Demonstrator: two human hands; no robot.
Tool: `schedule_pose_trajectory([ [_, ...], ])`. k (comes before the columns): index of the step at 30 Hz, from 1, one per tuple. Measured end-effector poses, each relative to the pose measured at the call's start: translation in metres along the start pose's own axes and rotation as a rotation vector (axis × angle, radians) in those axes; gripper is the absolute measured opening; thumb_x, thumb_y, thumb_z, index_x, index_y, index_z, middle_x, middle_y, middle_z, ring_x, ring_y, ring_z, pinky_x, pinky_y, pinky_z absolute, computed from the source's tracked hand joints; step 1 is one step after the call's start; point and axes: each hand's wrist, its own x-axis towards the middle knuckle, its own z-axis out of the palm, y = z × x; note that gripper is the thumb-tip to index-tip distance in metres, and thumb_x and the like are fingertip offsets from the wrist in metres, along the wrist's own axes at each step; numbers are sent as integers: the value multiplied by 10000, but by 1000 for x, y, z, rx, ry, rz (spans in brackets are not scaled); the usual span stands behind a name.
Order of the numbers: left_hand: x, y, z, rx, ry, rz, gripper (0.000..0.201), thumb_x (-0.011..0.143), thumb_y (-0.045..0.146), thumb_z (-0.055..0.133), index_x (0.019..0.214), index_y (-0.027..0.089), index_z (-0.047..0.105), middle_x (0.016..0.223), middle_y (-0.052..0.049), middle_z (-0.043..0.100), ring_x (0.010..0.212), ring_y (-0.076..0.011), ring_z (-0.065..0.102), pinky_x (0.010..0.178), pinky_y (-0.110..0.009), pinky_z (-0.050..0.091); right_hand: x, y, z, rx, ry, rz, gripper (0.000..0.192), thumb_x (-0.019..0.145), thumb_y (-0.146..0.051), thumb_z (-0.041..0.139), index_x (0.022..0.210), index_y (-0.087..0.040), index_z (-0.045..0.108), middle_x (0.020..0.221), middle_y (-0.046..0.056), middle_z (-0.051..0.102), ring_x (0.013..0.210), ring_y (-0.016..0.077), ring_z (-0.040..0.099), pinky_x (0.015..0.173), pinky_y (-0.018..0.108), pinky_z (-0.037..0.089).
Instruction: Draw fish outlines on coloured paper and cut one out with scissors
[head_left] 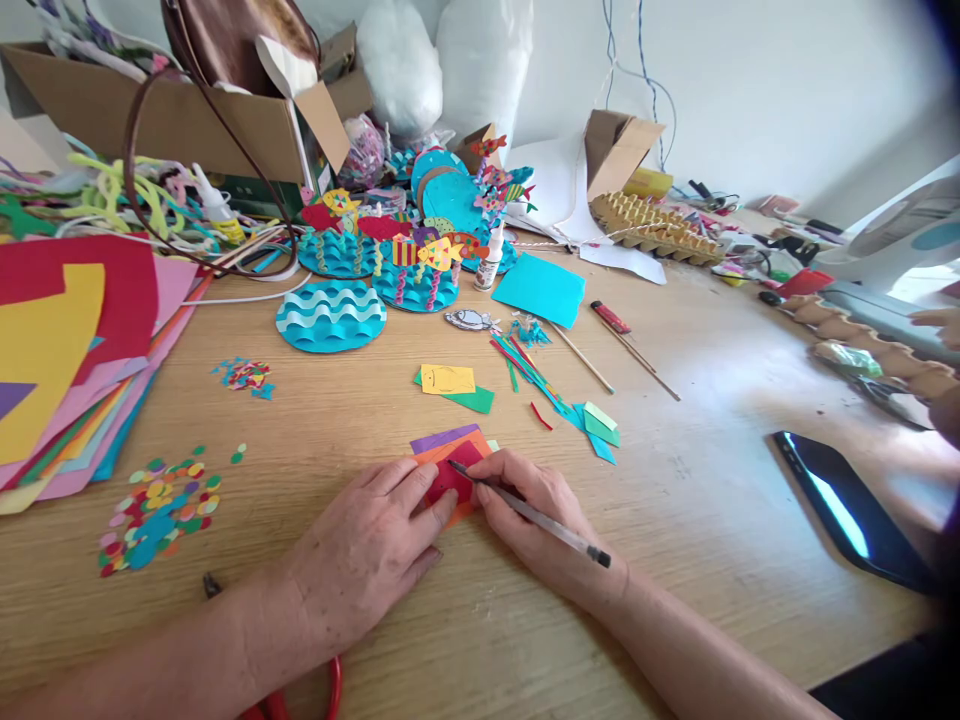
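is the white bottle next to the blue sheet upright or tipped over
Upright: the white bottle stands on its base beside the blue sheet, its nozzle pointing up.

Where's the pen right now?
Head view, low and just right of centre: the pen is in the right hand, its tip at the red paper beside the left hand.
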Motion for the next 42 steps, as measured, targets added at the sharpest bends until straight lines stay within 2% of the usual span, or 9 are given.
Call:
schedule_pose_trajectory([
  [9,0,0,1,-6,7,-11,328,861,208,503,1185,166,538,1156,-130,563,1050,-290,505,884,-465,479,0,-1,-2,-47,-7,-1,131,788,-129,483,859,-198,570,659,-10,636,619,138,600,561,232,434],
  [34,0,0,0,-3,-9,-12,356,839,198,541,1194,164,532,1132,-124,569,1034,-291,517,869,-459,493,1,-3,-2,-17,5,9,128,798,-136,483,868,-202,567,729,-3,661,664,139,624,579,229,447],
  [42,0,0,1,-16,16,-12,346,838,200,541,1182,157,543,1128,-130,572,1031,-294,517,865,-465,490,0,-1,-1,-30,5,-8,128,788,-126,479,850,-203,561,670,-16,629,631,135,607,558,222,435],
])
